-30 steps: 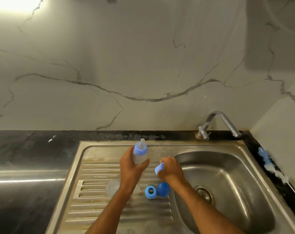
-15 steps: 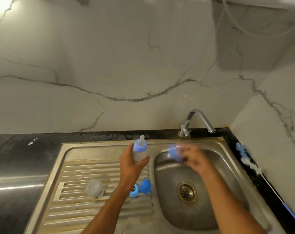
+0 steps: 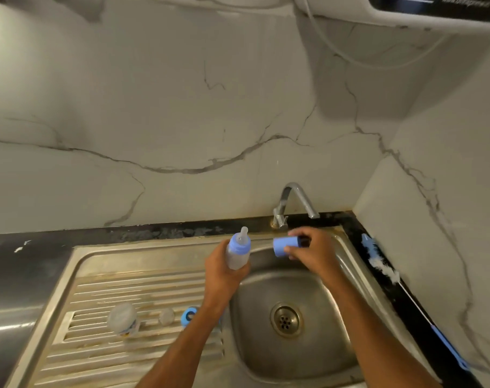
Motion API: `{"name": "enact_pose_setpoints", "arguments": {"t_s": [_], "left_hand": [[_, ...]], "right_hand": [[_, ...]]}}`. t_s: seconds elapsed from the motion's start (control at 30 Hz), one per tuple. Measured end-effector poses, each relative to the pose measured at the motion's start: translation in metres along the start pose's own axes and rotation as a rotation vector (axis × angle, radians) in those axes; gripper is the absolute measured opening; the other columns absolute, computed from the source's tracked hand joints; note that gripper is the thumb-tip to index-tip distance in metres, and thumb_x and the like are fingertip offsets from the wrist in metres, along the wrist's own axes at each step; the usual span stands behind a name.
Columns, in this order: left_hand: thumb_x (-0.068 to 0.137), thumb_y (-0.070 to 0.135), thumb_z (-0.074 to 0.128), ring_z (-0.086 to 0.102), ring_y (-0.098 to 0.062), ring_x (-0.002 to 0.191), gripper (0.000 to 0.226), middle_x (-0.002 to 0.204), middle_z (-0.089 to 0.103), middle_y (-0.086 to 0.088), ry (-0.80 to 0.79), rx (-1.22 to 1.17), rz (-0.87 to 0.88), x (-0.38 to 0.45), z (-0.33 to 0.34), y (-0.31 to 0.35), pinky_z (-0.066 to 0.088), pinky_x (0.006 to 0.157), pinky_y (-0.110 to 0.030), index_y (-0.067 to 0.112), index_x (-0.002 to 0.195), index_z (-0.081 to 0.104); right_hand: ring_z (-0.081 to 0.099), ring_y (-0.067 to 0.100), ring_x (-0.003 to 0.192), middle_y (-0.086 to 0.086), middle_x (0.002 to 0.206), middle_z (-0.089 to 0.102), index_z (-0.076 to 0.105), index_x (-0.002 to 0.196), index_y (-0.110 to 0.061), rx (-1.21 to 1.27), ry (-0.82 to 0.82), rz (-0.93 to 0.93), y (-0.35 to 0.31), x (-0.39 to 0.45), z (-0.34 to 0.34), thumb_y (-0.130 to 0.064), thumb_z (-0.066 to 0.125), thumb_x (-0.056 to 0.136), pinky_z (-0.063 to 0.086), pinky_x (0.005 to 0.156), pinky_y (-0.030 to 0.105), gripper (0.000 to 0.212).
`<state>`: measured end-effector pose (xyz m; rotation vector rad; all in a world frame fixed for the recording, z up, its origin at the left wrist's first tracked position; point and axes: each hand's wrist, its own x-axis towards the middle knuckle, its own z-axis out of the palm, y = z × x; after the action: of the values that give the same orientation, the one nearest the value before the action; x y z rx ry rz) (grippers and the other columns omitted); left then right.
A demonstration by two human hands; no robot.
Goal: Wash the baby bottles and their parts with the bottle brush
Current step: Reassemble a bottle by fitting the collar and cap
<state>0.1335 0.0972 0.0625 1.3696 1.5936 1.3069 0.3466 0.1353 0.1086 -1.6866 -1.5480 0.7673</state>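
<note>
The left hand (image 3: 224,278) is gripping a baby bottle (image 3: 238,252) upright by its lower body, teat and blue collar on, over the sink's (image 3: 350,357) left rim. The right hand (image 3: 312,253) is pinching a blue cap (image 3: 284,247) above the basin, under the tap (image 3: 292,204). The bottle brush (image 3: 383,266) is lying on the black counter (image 3: 28,264) along the right wall, well apart from both hands.

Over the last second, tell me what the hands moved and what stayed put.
The right hand carried the blue cap from the drainboard side up over the sink basin, toward the tap. The left hand kept gripping the baby bottle upright. The bottle brush stayed on the counter.
</note>
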Motion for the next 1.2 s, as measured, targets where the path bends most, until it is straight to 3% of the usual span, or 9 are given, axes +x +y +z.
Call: {"name": "enact_pose_setpoints", "arguments": {"t_s": [0.2, 0.37, 0.5, 0.7, 0.93, 1.03, 1.1, 1.17, 1.2], "left_hand": [[0.074, 0.009, 0.083, 0.066, -0.01, 0.08, 0.042, 0.09, 0.071, 0.009, -0.026, 0.031, -0.049, -0.002, 0.015, 0.015, 0.048, 0.067, -0.017, 0.039, 0.092, 0.06], [0.076, 0.008, 0.082, 0.066, -0.009, 0.083, 0.044, 0.093, 0.068, 0.012, -0.076, 0.056, -0.066, -0.005, 0.021, 0.023, 0.048, 0.069, -0.015, 0.033, 0.102, 0.058], [0.08, 0.01, 0.08, 0.066, -0.015, 0.09, 0.044, 0.102, 0.069, 0.004, -0.088, 0.113, -0.08, -0.002, 0.021, 0.028, 0.053, 0.078, -0.025, 0.021, 0.118, 0.061], [0.083, 0.01, 0.079, 0.067, -0.018, 0.093, 0.04, 0.104, 0.071, -0.003, -0.107, 0.142, -0.061, 0.001, 0.02, 0.029, 0.057, 0.087, -0.035, 0.013, 0.119, 0.063], [0.077, 0.019, 0.083, 0.067, -0.005, 0.081, 0.039, 0.093, 0.07, 0.011, -0.072, 0.072, -0.035, 0.001, 0.022, 0.022, 0.053, 0.068, -0.016, 0.025, 0.11, 0.063], [0.077, 0.02, 0.084, 0.068, -0.005, 0.084, 0.04, 0.097, 0.072, 0.01, -0.082, 0.053, -0.04, 0.002, 0.025, 0.018, 0.057, 0.072, -0.019, 0.026, 0.111, 0.065], [0.076, 0.019, 0.085, 0.069, -0.006, 0.089, 0.044, 0.101, 0.072, 0.01, -0.097, 0.052, -0.018, 0.001, 0.026, 0.015, 0.058, 0.078, -0.022, 0.028, 0.115, 0.065], [0.076, 0.017, 0.085, 0.068, -0.006, 0.092, 0.049, 0.104, 0.071, 0.013, -0.129, 0.068, -0.014, -0.001, 0.027, 0.013, 0.055, 0.078, -0.019, 0.031, 0.116, 0.062], [0.076, 0.016, 0.085, 0.066, -0.005, 0.09, 0.05, 0.104, 0.069, 0.013, -0.142, 0.077, -0.029, -0.001, 0.027, 0.012, 0.051, 0.076, -0.015, 0.031, 0.117, 0.06]], "right_hand": [[0.068, 0.009, 0.09, -0.005, 0.101, 0.073, 0.073, 0.108, -0.014, -0.027, -0.03, -0.433, -0.084, -0.006, -0.032, -0.008, 0.088, 0.067, 0.055, 0.079, 0.017, 0.043], [0.064, 0.015, 0.105, 0.002, 0.117, 0.071, 0.07, 0.12, -0.012, -0.263, -0.149, -0.551, -0.097, -0.011, -0.027, -0.01, 0.085, 0.072, 0.05, 0.094, 0.027, 0.051], [0.063, 0.015, 0.111, 0.001, 0.122, 0.069, 0.068, 0.124, -0.014, -0.369, -0.204, -0.56, -0.099, -0.009, -0.023, -0.012, 0.085, 0.073, 0.047, 0.1, 0.026, 0.054], [0.062, 0.015, 0.11, 0.002, 0.122, 0.069, 0.067, 0.126, -0.014, -0.401, -0.243, -0.56, -0.108, -0.009, -0.012, -0.011, 0.083, 0.075, 0.047, 0.099, 0.024, 0.053], [0.065, 0.016, 0.093, 0.004, 0.103, 0.074, 0.073, 0.112, -0.012, -0.498, -0.19, -0.576, -0.115, -0.015, -0.002, -0.021, 0.081, 0.077, 0.05, 0.087, 0.025, 0.037], [0.056, 0.01, 0.068, -0.001, 0.071, 0.065, 0.067, 0.076, -0.016, -0.574, -0.106, -0.534, -0.115, -0.018, 0.001, -0.032, 0.078, 0.077, 0.043, 0.068, 0.018, 0.02], [0.05, 0.005, 0.056, -0.011, 0.058, 0.051, 0.05, 0.06, -0.026, -0.6, -0.074, -0.461, -0.112, -0.021, 0.004, -0.037, 0.076, 0.08, 0.035, 0.061, 0.009, 0.035], [0.056, 0.006, 0.061, -0.009, 0.063, 0.057, 0.056, 0.066, -0.023, -0.611, -0.089, -0.416, -0.111, -0.022, 0.002, -0.05, 0.073, 0.081, 0.046, 0.064, 0.015, 0.035], [0.062, 0.009, 0.07, -0.006, 0.075, 0.066, 0.066, 0.083, -0.02, -0.607, -0.112, -0.381, -0.114, -0.022, -0.004, -0.057, 0.073, 0.079, 0.053, 0.071, 0.023, 0.038]]}}
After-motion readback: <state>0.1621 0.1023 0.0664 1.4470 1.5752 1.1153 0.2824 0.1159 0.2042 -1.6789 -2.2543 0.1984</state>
